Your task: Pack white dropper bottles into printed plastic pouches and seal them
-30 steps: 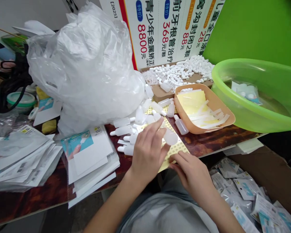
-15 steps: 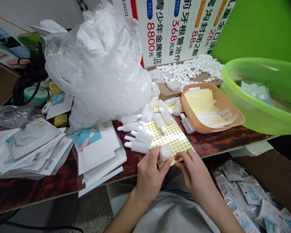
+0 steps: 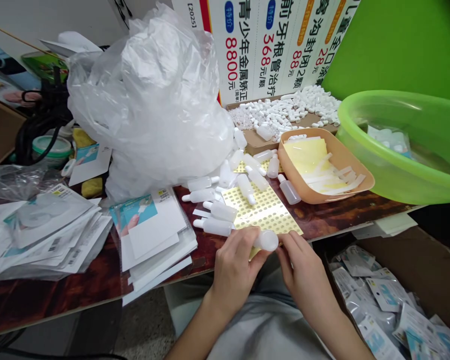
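Note:
Closed round a small white translucent bottle [image 3: 267, 240], my left hand [image 3: 235, 260] holds it over the near edge of a yellow sticker sheet [image 3: 270, 212]. The round end of the bottle faces the camera. My right hand [image 3: 300, 260] is beside it, its thumb and index finger pinched together close to the bottle's right side; whether something small is between them is hidden. Several white dropper bottles [image 3: 218, 226] lie on and around the left and far parts of the sheet.
Stacked white cards [image 3: 155, 240] and bagged cards [image 3: 56, 235] lie left. Behind stands a big plastic bag [image 3: 153, 110]. An orange tray [image 3: 365, 182] and green basin [image 3: 401, 170] are at right. White caps [image 3: 285, 112] fill a cardboard tray. Packed bags [image 3: 386, 295] lie below right.
The held bottle has tilted and shifted slightly right, so more of its round end and side shows. My right hand's fingers have drawn closer together beside it. The view has shifted slightly.

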A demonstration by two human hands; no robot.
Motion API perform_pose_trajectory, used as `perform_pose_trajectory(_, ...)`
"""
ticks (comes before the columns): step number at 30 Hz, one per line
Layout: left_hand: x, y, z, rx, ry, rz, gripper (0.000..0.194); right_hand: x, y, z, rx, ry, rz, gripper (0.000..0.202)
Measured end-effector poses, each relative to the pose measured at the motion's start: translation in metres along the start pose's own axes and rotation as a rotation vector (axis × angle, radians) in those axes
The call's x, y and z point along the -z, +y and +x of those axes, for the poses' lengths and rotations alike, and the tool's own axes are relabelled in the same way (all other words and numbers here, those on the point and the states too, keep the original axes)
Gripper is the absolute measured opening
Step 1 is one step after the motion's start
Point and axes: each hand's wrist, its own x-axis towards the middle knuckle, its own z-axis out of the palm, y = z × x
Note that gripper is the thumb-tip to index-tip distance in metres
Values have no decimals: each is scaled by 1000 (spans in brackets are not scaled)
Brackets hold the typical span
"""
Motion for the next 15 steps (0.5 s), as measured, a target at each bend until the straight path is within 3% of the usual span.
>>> perform_pose_trajectory(10, 1, -1, 1, 15, 2, 2, 21, 0, 0, -2, 44, 45, -61, 9)
perform_pose_trajectory(15, 2, -1, 1, 23, -4, 0, 20, 0, 2, -11, 101, 73, -168, 17)
